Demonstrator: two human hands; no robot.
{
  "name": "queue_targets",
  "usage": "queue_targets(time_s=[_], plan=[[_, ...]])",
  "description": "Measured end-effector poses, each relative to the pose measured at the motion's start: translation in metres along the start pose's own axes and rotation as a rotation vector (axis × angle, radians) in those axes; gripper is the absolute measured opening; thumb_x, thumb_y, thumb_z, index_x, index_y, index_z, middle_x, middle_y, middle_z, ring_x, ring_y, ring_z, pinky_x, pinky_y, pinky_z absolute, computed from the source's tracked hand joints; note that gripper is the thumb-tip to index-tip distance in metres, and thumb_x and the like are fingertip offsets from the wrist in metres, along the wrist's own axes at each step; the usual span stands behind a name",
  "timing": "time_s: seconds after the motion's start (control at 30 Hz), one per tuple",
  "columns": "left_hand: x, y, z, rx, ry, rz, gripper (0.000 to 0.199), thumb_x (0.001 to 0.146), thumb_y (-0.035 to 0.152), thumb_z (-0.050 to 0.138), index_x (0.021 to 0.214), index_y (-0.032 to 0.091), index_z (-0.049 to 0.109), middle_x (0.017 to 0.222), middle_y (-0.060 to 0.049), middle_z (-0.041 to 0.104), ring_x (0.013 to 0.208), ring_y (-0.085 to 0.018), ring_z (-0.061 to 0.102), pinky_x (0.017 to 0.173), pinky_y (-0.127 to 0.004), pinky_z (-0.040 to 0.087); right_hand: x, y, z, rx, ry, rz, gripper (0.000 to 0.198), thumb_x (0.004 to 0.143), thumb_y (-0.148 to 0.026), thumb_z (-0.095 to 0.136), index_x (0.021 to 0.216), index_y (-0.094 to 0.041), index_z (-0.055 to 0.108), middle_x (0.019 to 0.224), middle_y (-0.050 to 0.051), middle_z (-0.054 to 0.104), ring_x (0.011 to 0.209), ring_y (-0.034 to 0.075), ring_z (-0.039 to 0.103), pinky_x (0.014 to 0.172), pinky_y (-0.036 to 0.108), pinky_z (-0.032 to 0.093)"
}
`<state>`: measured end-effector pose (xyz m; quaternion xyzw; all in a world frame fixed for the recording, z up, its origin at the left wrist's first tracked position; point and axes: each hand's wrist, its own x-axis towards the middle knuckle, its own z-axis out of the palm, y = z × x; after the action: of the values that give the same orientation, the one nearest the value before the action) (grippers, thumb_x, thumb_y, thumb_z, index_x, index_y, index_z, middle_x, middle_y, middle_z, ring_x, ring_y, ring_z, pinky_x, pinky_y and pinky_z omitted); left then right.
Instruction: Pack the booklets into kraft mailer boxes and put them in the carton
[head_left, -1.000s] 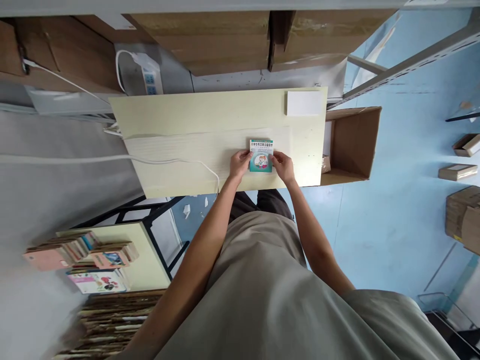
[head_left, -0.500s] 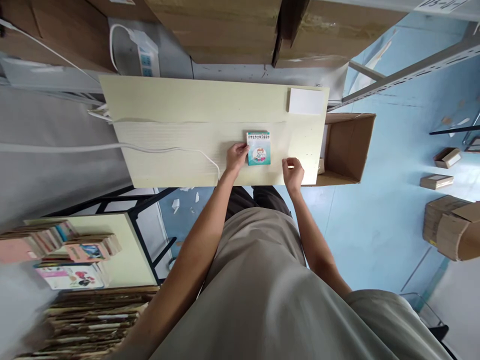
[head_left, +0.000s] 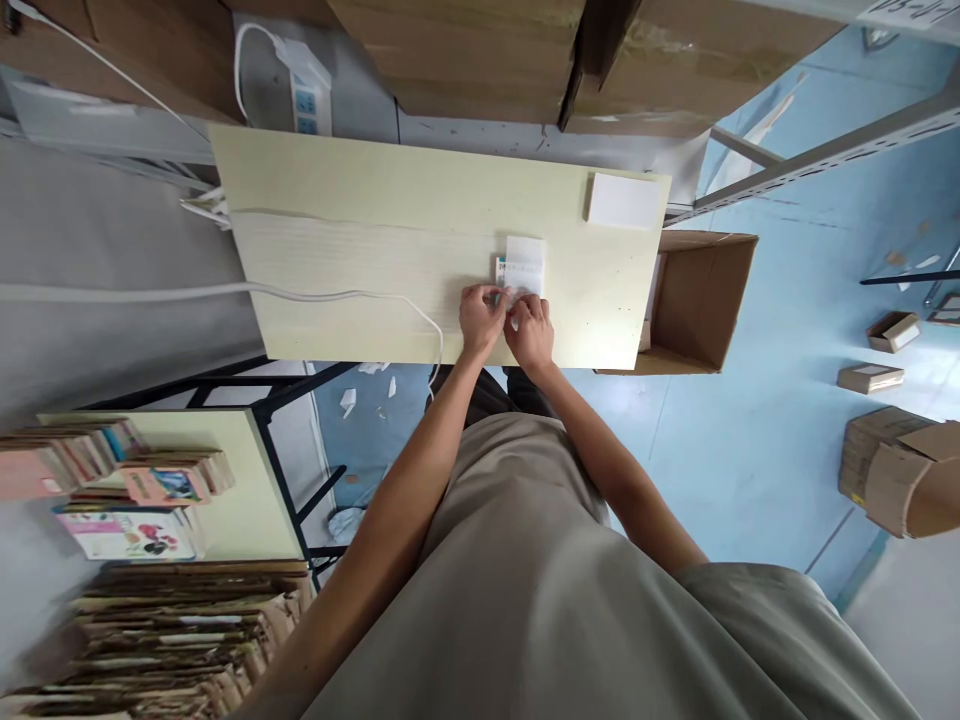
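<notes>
My left hand (head_left: 481, 318) and right hand (head_left: 531, 334), grip unclear, touch white wrap (head_left: 526, 254) over a book (head_left: 500, 269) by the near edge of the desk (head_left: 592, 310).

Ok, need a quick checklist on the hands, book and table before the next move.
1. Small teal-and-white book over the pale yellow rectangular table: ok.
2. Book's cover exposed: not ok; a white sheet-like layer hides most of it.
3. Left hand and right hand at the book's near side: ok.
4. Firm fingertip grip: cannot tell, too small.
5. Thin white cable off the left hand: ok, runs left of it.
</notes>
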<state>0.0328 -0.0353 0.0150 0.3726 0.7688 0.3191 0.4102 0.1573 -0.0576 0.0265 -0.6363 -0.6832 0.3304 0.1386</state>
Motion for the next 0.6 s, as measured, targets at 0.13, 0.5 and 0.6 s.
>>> queue_targets(time_s=[0.13,0.5,0.6], plan=[[0.001,0.008,0.002,0.119,-0.033,-0.036,0.007,0.098,0.028,0.082,0.100,0.021,0.080,0.119,-0.014,0.077,0.109,-0.029,0.076,0.112,-0.045,0.060,0.003,0.003,-0.017,0.044,-0.092,-0.022,0.020,0.114,-0.034,0.059,0.112,-0.024,0.077,0.135,0.017,0.072,0.133,0.035,0.061,0.110,0.054,0.067],[-0.001,0.017,-0.009,0.254,-0.066,-0.013,0.009,0.106,0.021,0.065,0.103,0.021,0.074,0.117,-0.012,0.082,0.100,-0.025,0.080,0.105,-0.040,0.062,0.081,0.037,-0.066,0.306,-0.167,0.338,0.054,0.105,-0.066,0.075,0.136,-0.023,0.070,0.128,0.016,0.084,0.118,0.034,0.082,0.108,0.055,0.066],[0.001,0.012,-0.015,0.224,-0.050,-0.026,0.009,0.108,0.023,0.064,0.107,0.020,0.073,0.114,-0.013,0.083,0.103,-0.027,0.081,0.107,-0.041,0.063,0.093,0.032,-0.061,0.304,-0.198,0.359,0.057,0.102,-0.066,0.079,0.137,-0.022,0.070,0.126,0.016,0.085,0.122,0.034,0.081,0.111,0.054,0.064]])
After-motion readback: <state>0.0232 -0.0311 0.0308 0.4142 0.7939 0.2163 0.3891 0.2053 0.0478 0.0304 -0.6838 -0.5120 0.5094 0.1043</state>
